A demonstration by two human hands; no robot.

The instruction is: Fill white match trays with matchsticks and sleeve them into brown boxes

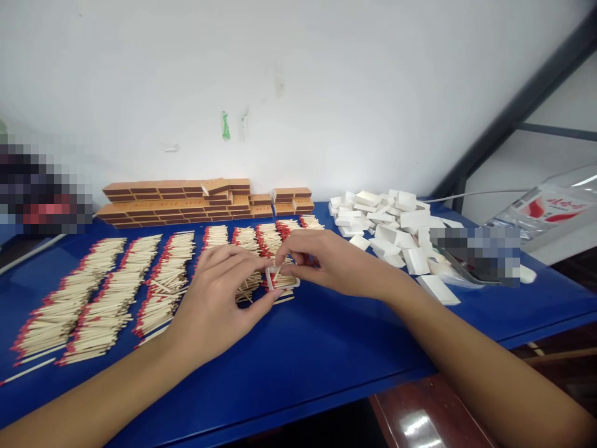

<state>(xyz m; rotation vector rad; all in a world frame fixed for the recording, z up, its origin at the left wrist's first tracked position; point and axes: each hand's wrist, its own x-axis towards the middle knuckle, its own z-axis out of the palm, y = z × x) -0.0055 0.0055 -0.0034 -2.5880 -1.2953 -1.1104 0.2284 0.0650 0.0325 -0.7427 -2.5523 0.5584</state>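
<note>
A small white matchbox tray is pinched at its left end between the thumb and fingers of my left hand. Some matches lie inside it. Just over the tray, my right hand has its thumb and forefinger closed on a pale matchstick, which slants down toward the tray. Behind and beside my hands, red-tipped matches lie in several long rows; my left hand covers part of them.
Orange-brown matchbox sleeves are stacked along the wall at the back. White empty trays are heaped at the right of the blue table. A dark, partly blurred item and a plastic package lie farther right.
</note>
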